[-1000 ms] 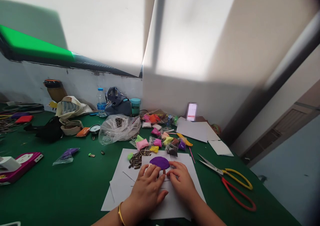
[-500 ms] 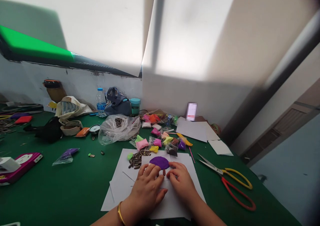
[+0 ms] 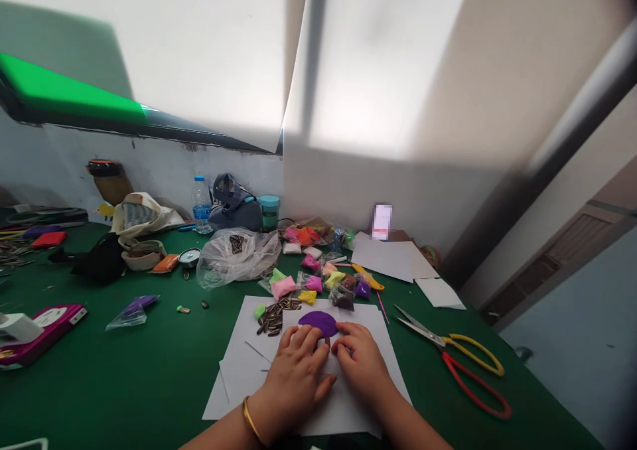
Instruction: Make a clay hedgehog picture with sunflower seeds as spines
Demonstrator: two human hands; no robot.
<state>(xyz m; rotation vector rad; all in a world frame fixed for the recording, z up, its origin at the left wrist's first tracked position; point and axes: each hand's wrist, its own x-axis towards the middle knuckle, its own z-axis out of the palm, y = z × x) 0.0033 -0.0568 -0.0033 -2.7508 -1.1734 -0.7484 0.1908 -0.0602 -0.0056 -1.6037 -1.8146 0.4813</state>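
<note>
A flat purple clay disc (image 3: 318,322) lies on a sheet of white paper (image 3: 293,318). My left hand (image 3: 298,370), with a gold bangle at its wrist, rests palm down on the paper, its fingers stretched out to the disc's near edge. My right hand (image 3: 363,357) is at the disc's lower right edge, fingers bent and apart, the index tip touching or nearly touching it. A small brown piece (image 3: 327,342), partly covered by my left fingers, sits just below the disc between both hands. Striped sunflower seeds (image 3: 277,316) are heaped left of the disc.
Several packets of coloured clay (image 3: 313,283) lie beyond the paper. Large scissors (image 3: 448,344), blades parted, are to the right. A plastic bag with seeds (image 3: 239,257), a water bottle (image 3: 201,208) and a purple packet (image 3: 134,310) are on the left of the green tabletop (image 3: 149,383).
My left fingers have shifted slightly and cover more of the small brown piece. My right hand and the purple disc stay nearly where they were.
</note>
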